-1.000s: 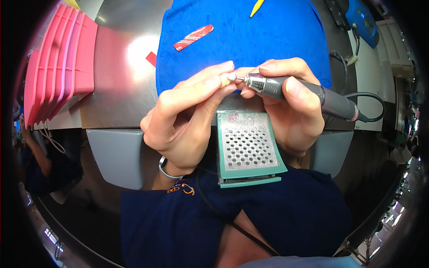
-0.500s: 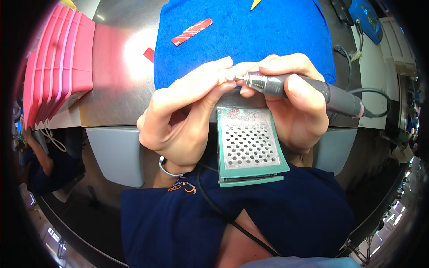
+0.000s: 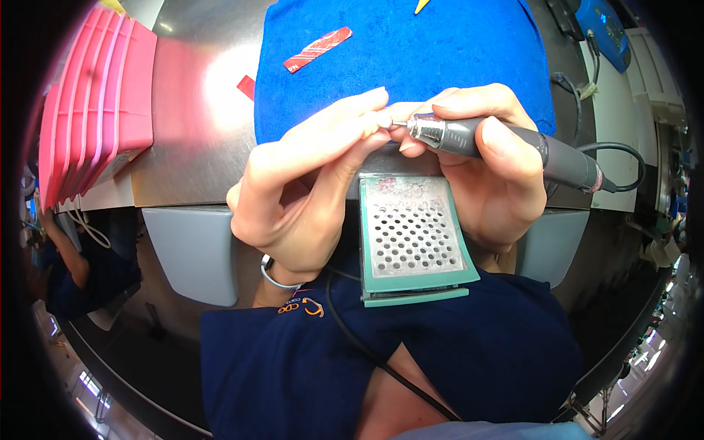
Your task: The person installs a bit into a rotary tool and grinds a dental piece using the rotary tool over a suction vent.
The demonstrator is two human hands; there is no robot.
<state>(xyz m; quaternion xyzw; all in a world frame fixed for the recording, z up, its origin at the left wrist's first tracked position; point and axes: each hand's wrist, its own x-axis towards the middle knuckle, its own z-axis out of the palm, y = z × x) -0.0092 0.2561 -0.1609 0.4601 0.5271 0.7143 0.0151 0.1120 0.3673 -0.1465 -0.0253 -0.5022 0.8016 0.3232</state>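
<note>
My right hand (image 3: 499, 158) grips a dark grey rotary handpiece (image 3: 524, 147) with a shiny metal nose. A thin metal shank (image 3: 400, 123) sticks out of the nose toward my left fingertips. Thumb and fingers of my left hand (image 3: 293, 176) are pinched together at the tip of that shank. Whatever lies between them is too small and too covered to name. Just below both hands sits a green-framed metal grate (image 3: 414, 231) with round holes.
A blue towel (image 3: 411, 59) covers the far middle of the metal table (image 3: 183, 154), with a torn red wrapper strip (image 3: 317, 50) on it. Pink stacked trays (image 3: 99, 103) stand at left. A blue control box (image 3: 603, 33) sits far right. Grey armrests (image 3: 192, 253) flank me.
The handpiece has drawn back slightly to the right, so more of its shank shows. My left hand keeps the same pinch. The whole view has shifted a little.
</note>
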